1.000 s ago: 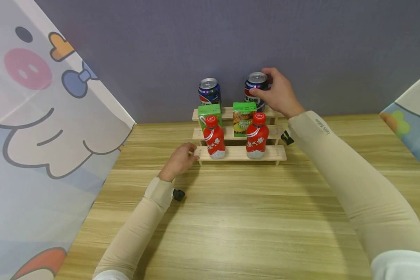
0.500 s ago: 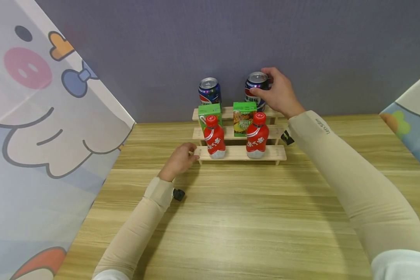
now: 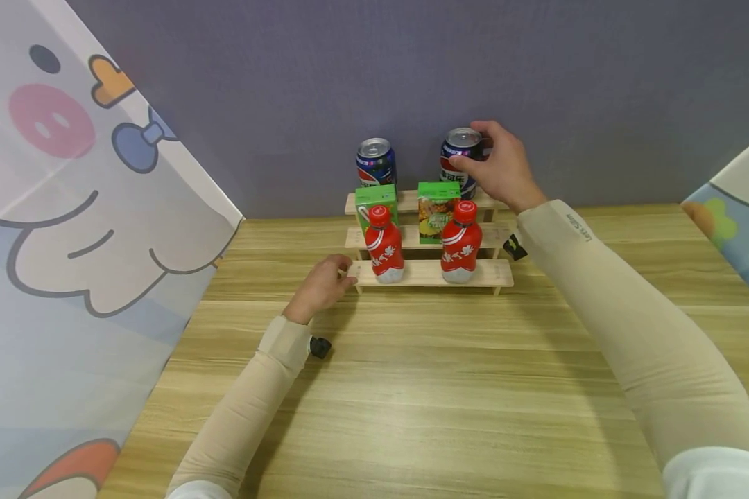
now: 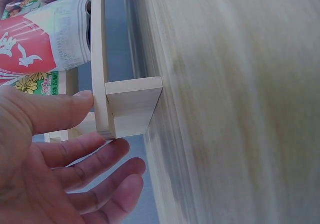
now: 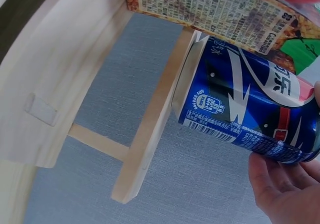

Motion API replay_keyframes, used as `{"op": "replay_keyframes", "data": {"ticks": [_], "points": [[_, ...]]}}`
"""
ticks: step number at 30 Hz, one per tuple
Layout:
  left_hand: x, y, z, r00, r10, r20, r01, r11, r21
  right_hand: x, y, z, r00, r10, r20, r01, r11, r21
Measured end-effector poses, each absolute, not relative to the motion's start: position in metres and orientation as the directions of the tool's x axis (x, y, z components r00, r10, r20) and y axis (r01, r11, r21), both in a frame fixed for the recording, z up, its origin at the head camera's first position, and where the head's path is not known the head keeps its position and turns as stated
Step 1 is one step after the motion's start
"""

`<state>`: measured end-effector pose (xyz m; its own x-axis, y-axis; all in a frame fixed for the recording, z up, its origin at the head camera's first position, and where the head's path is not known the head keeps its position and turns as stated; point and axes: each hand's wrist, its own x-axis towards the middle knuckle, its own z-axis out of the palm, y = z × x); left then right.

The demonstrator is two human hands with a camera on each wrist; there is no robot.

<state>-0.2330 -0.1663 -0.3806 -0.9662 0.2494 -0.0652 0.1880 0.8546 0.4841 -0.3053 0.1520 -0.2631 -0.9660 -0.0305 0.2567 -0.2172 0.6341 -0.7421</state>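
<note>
A person's two arms in beige sleeves reach across a light wood-grain tabletop [image 3: 449, 388] toward a small three-step wooden rack [image 3: 431, 273] set against a grey wall.

The right hand [image 3: 502, 170] is wrapped around the right blue cola can [image 3: 458, 161], with fingers at the back and thumb across the front near the rim. That can stands upright at the right end of the top step. In the right wrist view, the can's base sits on the edge of the top plank while the fingers [image 5: 280, 189] curl around its side.

The left hand [image 3: 320, 285] rests at the left end of the lowest step. In the left wrist view its fingers [image 4: 95, 156] are relaxed and spread, with the thumb against the end of the plank and a fingertip touching the support beneath it; it grips nothing.

A second blue cola can [image 3: 376, 162] stands upright at the left end of the top step, well apart from the held can. Two green juice cartons [image 3: 438, 208] stand on the middle step. Two red bottles [image 3: 383, 246] stand on the lowest step, one in front of each carton. Cartoon-printed panels [image 3: 69, 208] stand at both sides of the tabletop.
</note>
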Motion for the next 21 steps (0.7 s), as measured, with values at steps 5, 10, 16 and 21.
{"op": "replay_keyframes", "data": {"ticks": [5, 10, 16, 21], "points": [[-0.233, -0.165, -0.381, -0.967, 0.246, -0.063, 0.186, 0.857, 0.481, -0.305, 0.155, -0.265, -0.964, -0.02, 0.265, -0.219, 0.625, -0.749], [-0.233, -0.165, -0.38, -0.968, 0.242, -0.063, 0.185, 0.86, 0.475, -0.305, 0.158, -0.266, -0.963, -0.014, 0.271, -0.221, 0.615, -0.756], [-0.233, -0.165, -0.38, -0.967, 0.244, -0.066, 0.184, 0.859, 0.478, -0.305, 0.161, -0.268, -0.963, 0.003, 0.269, -0.213, 0.601, -0.77], [-0.232, -0.165, -0.38, -0.967, 0.247, -0.068, 0.185, 0.856, 0.482, -0.303, 0.166, -0.268, -0.965, 0.014, 0.261, -0.2, 0.601, -0.774]]}}
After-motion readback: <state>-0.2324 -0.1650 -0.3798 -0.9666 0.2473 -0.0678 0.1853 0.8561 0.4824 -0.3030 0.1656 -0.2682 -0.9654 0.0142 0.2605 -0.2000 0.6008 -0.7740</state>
